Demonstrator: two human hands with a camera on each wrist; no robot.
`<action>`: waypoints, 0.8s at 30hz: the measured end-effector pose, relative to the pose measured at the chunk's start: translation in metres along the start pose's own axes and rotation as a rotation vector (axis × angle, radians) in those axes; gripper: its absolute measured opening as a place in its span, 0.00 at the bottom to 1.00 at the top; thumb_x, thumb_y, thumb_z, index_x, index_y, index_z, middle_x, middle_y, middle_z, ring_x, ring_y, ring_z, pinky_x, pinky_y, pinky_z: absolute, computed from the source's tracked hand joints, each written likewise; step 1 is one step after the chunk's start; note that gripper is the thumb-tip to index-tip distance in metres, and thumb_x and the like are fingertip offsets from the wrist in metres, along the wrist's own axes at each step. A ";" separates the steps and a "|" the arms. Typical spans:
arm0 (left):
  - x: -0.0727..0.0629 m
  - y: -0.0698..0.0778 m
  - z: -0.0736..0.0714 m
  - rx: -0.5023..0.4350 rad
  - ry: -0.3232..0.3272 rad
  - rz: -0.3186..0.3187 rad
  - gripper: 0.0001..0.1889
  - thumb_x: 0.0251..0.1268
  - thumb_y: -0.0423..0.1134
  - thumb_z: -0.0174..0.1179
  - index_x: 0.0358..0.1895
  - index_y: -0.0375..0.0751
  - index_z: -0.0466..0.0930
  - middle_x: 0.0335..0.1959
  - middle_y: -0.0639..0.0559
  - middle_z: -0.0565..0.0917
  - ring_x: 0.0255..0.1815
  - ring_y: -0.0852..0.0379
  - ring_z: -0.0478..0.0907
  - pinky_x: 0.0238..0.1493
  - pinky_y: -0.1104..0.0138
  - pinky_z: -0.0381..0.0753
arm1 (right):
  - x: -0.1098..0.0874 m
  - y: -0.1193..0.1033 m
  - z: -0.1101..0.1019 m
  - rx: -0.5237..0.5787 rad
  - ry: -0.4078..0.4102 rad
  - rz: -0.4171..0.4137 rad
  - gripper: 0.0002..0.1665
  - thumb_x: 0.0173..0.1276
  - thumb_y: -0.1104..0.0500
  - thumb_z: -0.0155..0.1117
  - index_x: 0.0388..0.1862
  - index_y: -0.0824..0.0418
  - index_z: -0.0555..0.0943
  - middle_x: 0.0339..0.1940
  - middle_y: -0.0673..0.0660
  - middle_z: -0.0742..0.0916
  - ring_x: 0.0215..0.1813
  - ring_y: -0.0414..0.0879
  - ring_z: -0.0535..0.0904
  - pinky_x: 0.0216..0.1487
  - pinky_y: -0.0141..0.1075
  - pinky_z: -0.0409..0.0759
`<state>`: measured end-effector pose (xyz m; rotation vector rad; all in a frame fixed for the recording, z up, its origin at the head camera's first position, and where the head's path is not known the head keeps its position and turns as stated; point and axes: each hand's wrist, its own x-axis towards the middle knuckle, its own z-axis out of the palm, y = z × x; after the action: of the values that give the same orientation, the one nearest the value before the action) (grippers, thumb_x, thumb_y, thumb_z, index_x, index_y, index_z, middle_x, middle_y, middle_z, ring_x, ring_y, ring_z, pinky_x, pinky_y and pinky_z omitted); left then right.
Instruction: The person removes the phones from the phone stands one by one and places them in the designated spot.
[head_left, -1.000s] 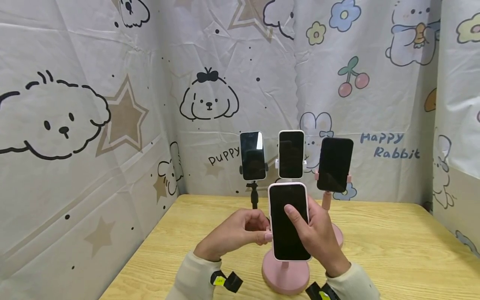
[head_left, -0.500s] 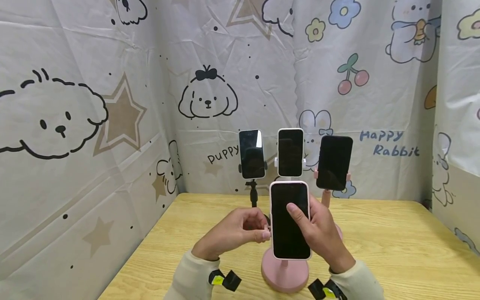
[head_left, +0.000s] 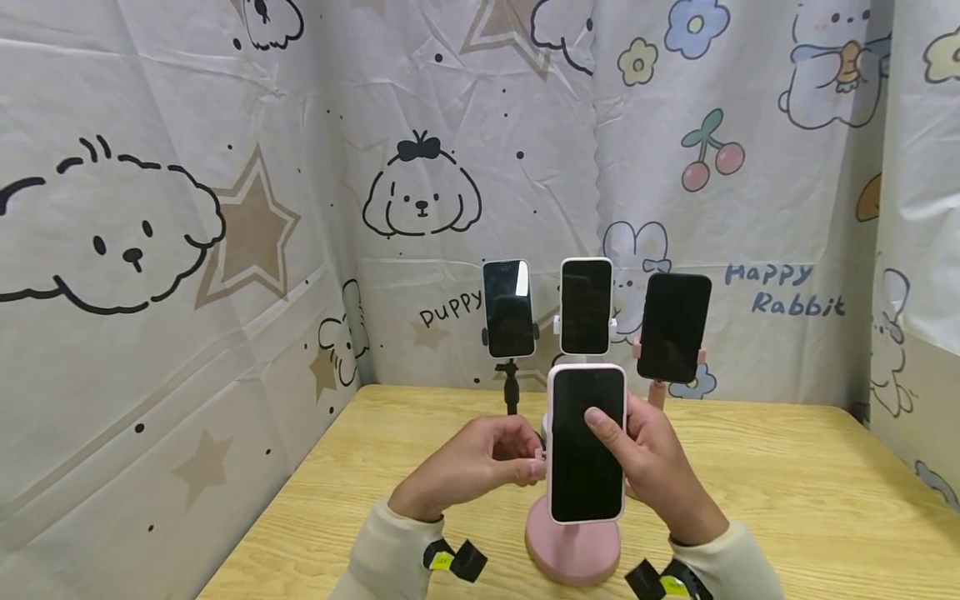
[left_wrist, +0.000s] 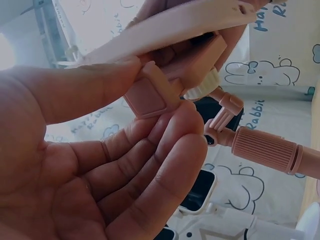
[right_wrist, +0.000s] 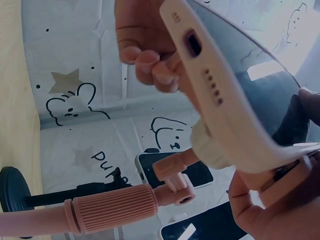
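In the head view, a phone in a pale pink case (head_left: 587, 487) stands upright in front of a pink phone stand with a round base (head_left: 573, 550). My right hand (head_left: 663, 471) grips the phone's right edge, thumb across the dark screen and fingers behind. At its left edge, my left hand (head_left: 483, 462) pinches the stand's pink clamp arm (left_wrist: 149, 95) between thumb and fingers, as the left wrist view shows. Behind the phone sit the clamp body and a cream ribbed knob (left_wrist: 204, 84). The jointed pink post (right_wrist: 112, 207) shows below the phone in the right wrist view.
Three more phones stand behind on holders: one on a black stand (head_left: 510, 312), one in a white clamp (head_left: 587, 308) and one in a pink clamp (head_left: 673, 329). All share a wooden table (head_left: 795, 500), enclosed by printed white curtains (head_left: 420, 100).
The phone and my right hand have shifted slightly right relative to the stand's base. My left hand keeps its pinch on the clamp arm, almost in place.
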<state>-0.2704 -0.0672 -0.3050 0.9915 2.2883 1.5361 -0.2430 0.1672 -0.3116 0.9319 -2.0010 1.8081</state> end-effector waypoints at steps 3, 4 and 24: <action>0.000 0.002 0.002 0.006 0.004 -0.010 0.07 0.62 0.40 0.66 0.38 0.43 0.79 0.33 0.49 0.83 0.34 0.54 0.81 0.39 0.62 0.82 | -0.001 -0.002 -0.001 0.020 -0.014 0.030 0.18 0.76 0.65 0.49 0.61 0.71 0.68 0.47 0.54 0.86 0.44 0.52 0.86 0.40 0.45 0.84; 0.000 0.002 0.002 0.003 0.004 -0.013 0.08 0.62 0.40 0.66 0.38 0.43 0.79 0.33 0.49 0.83 0.34 0.54 0.81 0.39 0.62 0.82 | -0.001 -0.002 -0.001 0.019 -0.016 0.034 0.18 0.76 0.64 0.49 0.61 0.71 0.67 0.47 0.54 0.86 0.44 0.52 0.86 0.40 0.45 0.84; 0.000 0.009 0.008 0.028 0.050 0.004 0.07 0.61 0.37 0.67 0.37 0.41 0.79 0.31 0.50 0.82 0.32 0.55 0.81 0.37 0.63 0.82 | -0.002 -0.004 0.001 0.081 -0.033 0.040 0.18 0.77 0.65 0.48 0.61 0.72 0.67 0.45 0.55 0.87 0.41 0.53 0.86 0.39 0.45 0.84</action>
<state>-0.2629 -0.0594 -0.3003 0.9761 2.3489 1.5519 -0.2388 0.1669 -0.3095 0.9566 -1.9928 1.9206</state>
